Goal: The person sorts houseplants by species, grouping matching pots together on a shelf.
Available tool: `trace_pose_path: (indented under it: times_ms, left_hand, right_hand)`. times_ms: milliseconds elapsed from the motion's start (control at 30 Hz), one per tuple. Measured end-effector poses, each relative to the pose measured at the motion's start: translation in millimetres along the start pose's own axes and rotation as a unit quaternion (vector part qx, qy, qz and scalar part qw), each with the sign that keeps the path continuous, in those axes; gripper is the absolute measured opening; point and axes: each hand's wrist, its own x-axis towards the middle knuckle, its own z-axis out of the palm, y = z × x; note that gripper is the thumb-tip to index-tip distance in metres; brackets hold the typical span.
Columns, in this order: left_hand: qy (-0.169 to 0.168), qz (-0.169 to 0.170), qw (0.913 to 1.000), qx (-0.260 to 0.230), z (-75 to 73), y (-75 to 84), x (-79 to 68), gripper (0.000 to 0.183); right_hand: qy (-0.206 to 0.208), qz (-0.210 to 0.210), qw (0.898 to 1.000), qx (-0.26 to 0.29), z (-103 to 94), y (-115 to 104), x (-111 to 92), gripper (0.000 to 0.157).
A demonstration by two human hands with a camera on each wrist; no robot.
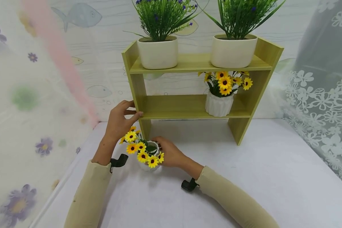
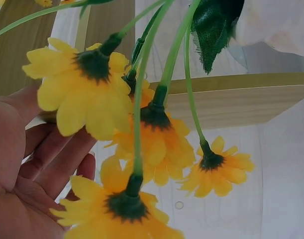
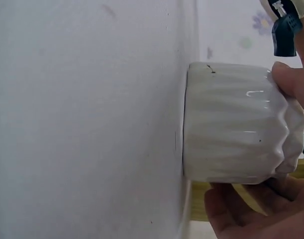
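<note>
A small white ribbed flowerpot (image 3: 231, 124) with yellow artificial sunflowers (image 1: 142, 147) stands on the table by the shelf's lower left leg. My right hand (image 1: 172, 154) grips it near the rim, thumb on one side and fingers on the other in the right wrist view. My left hand (image 1: 118, 122) holds the left side panel of the wooden shelf (image 1: 174, 106), its thumb at the front edge by the middle board and its fingers at the outer face. Yellow blooms (image 2: 87, 89) partly hide that hand in the left wrist view.
A matching white pot (image 1: 219, 105) with sunflowers sits at the right of the middle board. Two larger white planters, one on the left (image 1: 158, 53) and one on the right (image 1: 234, 52), stand on the top board. A white cloth (image 1: 231, 177) covers the table. Patterned curtains hang around it.
</note>
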Motion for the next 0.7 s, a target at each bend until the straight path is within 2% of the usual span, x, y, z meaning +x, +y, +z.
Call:
trace_pose_path:
  times_ms: [200, 367, 567, 700]
  left_hand:
    - [0.0, 0.006, 1.0, 0.002, -0.9, 1.6, -0.9, 0.049]
    - [0.002, 0.011, 0.9999, 0.0, -0.5, 2.1, -0.5, 0.049]
    - [0.0, 0.003, 1.0, -0.001, -0.8, 1.9, -0.2, 0.05]
    - [-0.003, -0.002, 1.0, 0.002, -1.3, 1.6, 0.0, 0.05]
  right_hand:
    - [0.011, -0.003, 1.0, 0.013, 1.3, 0.5, -1.3, 0.086]
    - [0.035, -0.011, 0.999, -0.002, -0.1, 1.7, -3.3, 0.084]
    - [0.05, -0.023, 0.998, 0.0, -11.7, -1.1, -4.8, 0.081]
    - [0.056, -0.045, 0.997, 0.007, -24.0, -6.7, -6.9, 0.081]
